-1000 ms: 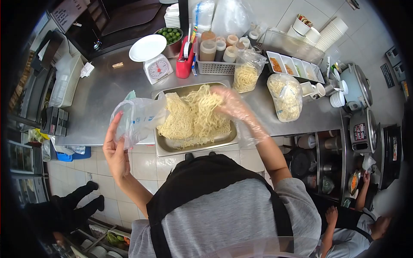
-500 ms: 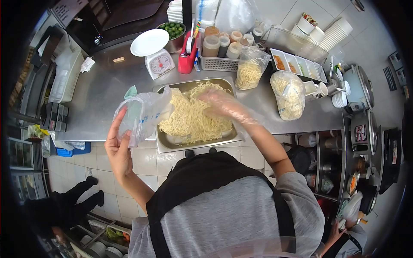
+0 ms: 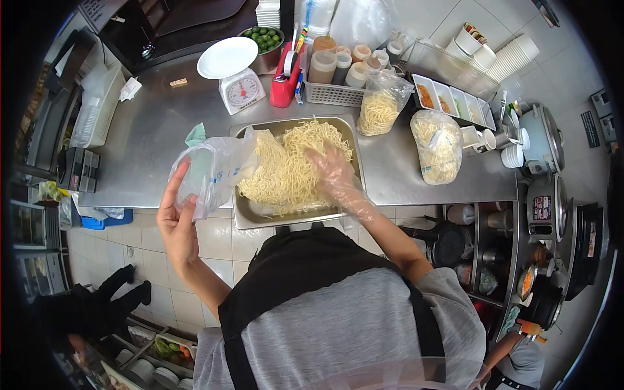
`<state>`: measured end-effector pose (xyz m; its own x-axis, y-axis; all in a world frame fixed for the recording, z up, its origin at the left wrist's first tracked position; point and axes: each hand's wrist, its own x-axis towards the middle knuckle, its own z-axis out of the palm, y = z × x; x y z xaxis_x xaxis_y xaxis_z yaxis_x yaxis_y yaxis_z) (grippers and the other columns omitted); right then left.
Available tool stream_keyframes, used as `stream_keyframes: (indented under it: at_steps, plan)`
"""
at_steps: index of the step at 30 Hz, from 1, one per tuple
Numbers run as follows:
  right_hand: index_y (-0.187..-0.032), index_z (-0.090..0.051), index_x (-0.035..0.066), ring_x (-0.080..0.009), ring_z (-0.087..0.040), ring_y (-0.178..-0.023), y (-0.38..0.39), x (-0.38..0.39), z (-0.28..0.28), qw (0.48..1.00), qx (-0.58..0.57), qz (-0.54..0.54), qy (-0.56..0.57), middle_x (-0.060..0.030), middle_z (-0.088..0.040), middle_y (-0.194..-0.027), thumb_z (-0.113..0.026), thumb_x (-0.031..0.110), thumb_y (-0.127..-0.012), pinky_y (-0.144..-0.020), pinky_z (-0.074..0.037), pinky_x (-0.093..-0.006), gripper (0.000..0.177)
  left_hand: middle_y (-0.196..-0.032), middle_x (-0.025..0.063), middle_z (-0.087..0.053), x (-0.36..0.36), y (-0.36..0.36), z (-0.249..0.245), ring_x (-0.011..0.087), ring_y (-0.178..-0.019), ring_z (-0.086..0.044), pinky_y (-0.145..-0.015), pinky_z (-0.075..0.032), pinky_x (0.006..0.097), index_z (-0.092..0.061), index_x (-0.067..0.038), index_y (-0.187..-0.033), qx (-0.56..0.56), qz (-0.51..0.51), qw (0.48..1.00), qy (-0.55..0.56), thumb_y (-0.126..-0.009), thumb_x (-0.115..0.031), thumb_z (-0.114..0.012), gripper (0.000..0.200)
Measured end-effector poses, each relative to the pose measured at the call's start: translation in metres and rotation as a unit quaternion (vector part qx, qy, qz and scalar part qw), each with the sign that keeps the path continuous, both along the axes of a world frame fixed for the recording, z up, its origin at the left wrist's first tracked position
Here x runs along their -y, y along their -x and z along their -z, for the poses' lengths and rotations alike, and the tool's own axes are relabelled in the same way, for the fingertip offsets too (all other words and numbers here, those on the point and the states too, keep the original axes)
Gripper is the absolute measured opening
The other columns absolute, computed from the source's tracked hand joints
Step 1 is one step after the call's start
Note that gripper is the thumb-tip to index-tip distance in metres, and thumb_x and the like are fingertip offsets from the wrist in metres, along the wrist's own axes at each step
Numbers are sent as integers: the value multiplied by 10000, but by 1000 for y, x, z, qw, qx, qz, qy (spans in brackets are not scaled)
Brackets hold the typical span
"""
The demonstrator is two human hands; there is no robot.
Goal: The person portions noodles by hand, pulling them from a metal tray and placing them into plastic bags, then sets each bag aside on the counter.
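Note:
My bare left hand (image 3: 179,227) holds a clear plastic bag (image 3: 218,170) by its rim, left of a metal tray (image 3: 250,223). The bag's far end touches noodles (image 3: 283,172) heaped in that tray. On the right side of the heap rests my right hand (image 3: 338,179), in a clear plastic glove, its fingers spread against the noodles. A green cloth (image 3: 195,135) lies just behind the bag. Beyond the tray are a white kitchen scale (image 3: 242,91) and a bagged portion of noodles (image 3: 379,112); a second bag of noodles (image 3: 435,148) sits farther right.
A red tape dispenser (image 3: 284,81) and a basket of sauce bottles (image 3: 331,96) stand behind the tray. Rice cookers (image 3: 543,140) are on the right. One person (image 3: 97,302) is at lower left, another (image 3: 523,361) at lower right.
My right hand has come down and nearer to me on the noodles, its fingers now spread. At lower right, the other person has shifted. My left hand keeps its hold on the bag.

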<state>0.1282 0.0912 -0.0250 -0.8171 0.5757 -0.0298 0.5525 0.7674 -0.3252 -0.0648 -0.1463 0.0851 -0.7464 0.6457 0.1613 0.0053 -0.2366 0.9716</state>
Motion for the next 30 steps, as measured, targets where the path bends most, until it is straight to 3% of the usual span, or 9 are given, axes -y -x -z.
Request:
stream_keyframes:
  at_steps: [3,7,9,10,13,19,21,23,30]
  plan:
    - [-1267,-477,181,-383,-473,-1141,-7,-13,21,987,-160,28,-11,-202,-445,-1292,-656,18,-600,-958,-446,-414,709,-1341,159,-497,0,-2,-1,226,-1277,-425,-1072,-304,354,-493,44,-1291,-3,1,1000,0,-805,68,-535,489]
    - [-1189,-514,105,-257,-515,-1125,-18,-15,-26,935,-270,28,229,-121,-539,-1184,-610,-20,-593,-958,-443,-337,616,-1336,158,-500,6,-3,-6,211,-1244,-455,-995,-397,321,-488,43,-1299,-24,-1,1000,1,-798,53,-549,505]
    - [-1189,-506,87,-206,-519,-1121,-24,-16,-32,864,-396,9,311,-81,-553,-1160,-595,-37,-587,-960,-438,-312,621,-1334,156,-498,12,-4,-10,183,-1178,-499,-860,-466,271,-486,40,-1302,-10,7,1000,12,-794,44,-557,514]
    - [-1195,-502,81,-166,-516,-1124,-25,-20,-56,873,-379,2,306,-62,-549,-1175,-626,-50,-607,-978,-425,-296,614,-1334,155,-498,14,-4,-12,169,-1145,-522,-792,-500,245,-485,39,-1304,-4,12,1000,19,-791,39,-562,518]
    - [-1169,-523,83,-141,-523,-1108,-25,-23,-104,792,-474,-5,384,-43,-556,-1166,-699,-66,-619,-972,-413,-282,596,-1336,150,-493,14,-7,-17,122,-1035,-561,-601,-487,183,-483,35,-1306,-16,16,999,27,-787,29,-571,526]
    - [-1364,-345,7,-177,-502,-1159,-15,-16,-150,803,-495,21,330,-94,-498,-1278,-809,155,-693,-992,-410,-296,830,-1346,150,-484,15,-7,-31,155,-1137,-520,-698,-500,209,-481,48,-1303,-22,45,997,59,-781,5,-572,531]
    - [-1390,-315,16,-178,-491,-1177,-13,-19,-156,816,-501,24,289,-99,-475,-1309,-811,193,-703,-996,-410,-303,866,-1352,152,-476,17,0,-24,152,-1101,-544,-683,-502,208,-478,55,-1301,-49,29,998,31,-776,-12,-581,540]
    - [-1402,-300,22,-179,-500,-1170,-18,-26,-161,775,-566,9,282,-101,-471,-1317,-815,224,-700,-997,-410,-302,893,-1356,159,-469,21,3,-22,139,-1034,-572,-647,-500,200,-472,60,-1303,-61,20,998,21,-770,-31,-593,554]
    - [-1371,-351,13,-174,-526,-1137,-33,-88,-190,840,-525,-10,137,-107,-512,-1274,-796,220,-713,-997,-409,-300,821,-1360,177,-450,19,-8,-49,89,-746,-621,-477,-481,177,-438,65,-1321,-17,96,993,62,-744,-96,-633,630]
